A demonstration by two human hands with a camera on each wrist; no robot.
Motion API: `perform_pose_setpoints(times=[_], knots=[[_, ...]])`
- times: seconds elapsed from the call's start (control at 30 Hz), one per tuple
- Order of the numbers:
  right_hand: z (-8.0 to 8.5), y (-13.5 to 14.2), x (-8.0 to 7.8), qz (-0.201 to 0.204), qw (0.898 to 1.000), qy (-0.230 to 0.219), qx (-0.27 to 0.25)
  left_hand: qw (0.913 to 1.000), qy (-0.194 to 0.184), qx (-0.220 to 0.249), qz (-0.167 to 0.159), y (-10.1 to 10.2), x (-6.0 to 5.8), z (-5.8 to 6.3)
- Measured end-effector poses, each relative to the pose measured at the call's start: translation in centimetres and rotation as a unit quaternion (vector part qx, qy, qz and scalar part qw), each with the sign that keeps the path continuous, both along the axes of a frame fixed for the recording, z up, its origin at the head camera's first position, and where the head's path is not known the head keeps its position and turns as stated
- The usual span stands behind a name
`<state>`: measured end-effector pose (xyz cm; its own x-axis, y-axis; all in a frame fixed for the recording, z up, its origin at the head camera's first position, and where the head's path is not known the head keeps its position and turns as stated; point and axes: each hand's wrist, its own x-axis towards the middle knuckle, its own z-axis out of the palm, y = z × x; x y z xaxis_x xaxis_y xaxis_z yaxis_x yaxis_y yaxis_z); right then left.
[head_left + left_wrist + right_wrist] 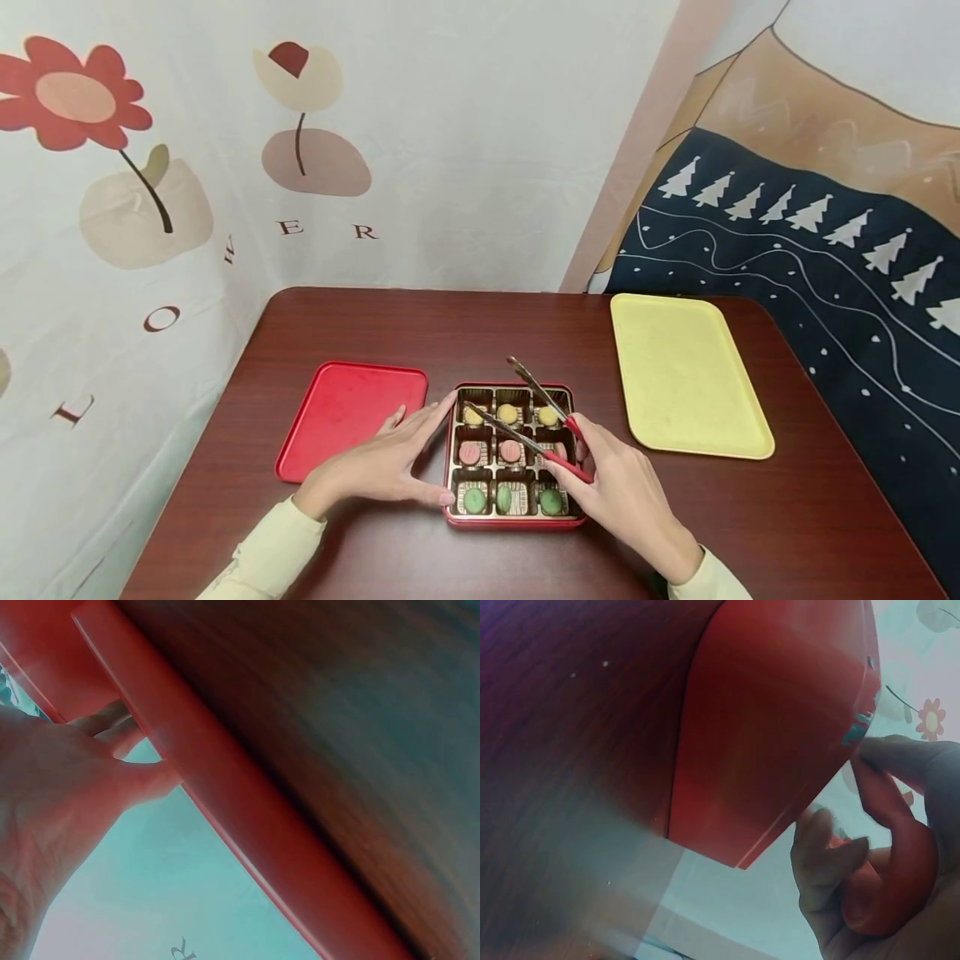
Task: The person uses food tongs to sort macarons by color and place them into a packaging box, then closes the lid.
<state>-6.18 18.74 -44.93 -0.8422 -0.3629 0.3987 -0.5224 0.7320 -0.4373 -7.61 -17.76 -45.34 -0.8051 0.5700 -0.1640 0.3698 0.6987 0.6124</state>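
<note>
A red-rimmed box [517, 524] holds small yellow, pink and green macarons [510, 452] in a gold divided insert. My left hand [386, 462] lies along the box's left side, thumb at the near corner and fingers at the far one. In the left wrist view its thumb touches the red box wall [225, 802]. My right hand [626, 483] grips red-handled tongs [528, 442] over the box's right side. The tong arms are spread, one tip over the far left yellow macaron and the other past the far rim. The right wrist view shows the curved red handle [911, 874] within the hand.
A red tray-like lid [352, 408] lies left of the box, partly behind the left hand. To the right, a yellow tray [686, 375] lies on the brown table [450, 325]. Printed cloths [465, 167] hang behind the table.
</note>
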Motion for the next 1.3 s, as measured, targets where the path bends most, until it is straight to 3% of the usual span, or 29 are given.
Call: perform_pose_setpoints(times=[0.2, 0.43, 0.67, 1.03, 1.3], knots=[[-0.1, 1.1, -0.2, -0.034, 0.999, 0.001, -0.016, 1.0000, 0.003, -0.005, 0.002, -0.1, 0.0, -0.3], [-1.0, 4.4, -1.0, -0.086, 0.995, 0.022, -0.035, 1.0000, 0.000, -0.002, -0.001, -0.1, 0.0, -0.1], [-1.5, 7.4, -1.5, -0.139, 0.990, -0.017, -0.028, 1.0000, 0.001, -0.001, -0.001, -0.1, 0.0, 0.0], [-1.8, 11.1, -2.6, -0.177, 0.984, -0.019, -0.024, 1.0000, 0.000, 0.002, 0.000, -0.1, 0.0, -0.3], [-2.0, 14.2, -3.4, -0.208, 0.977, -0.049, -0.005, 1.0000, 0.003, 0.004, -0.001, -0.1, 0.0, -0.3]])
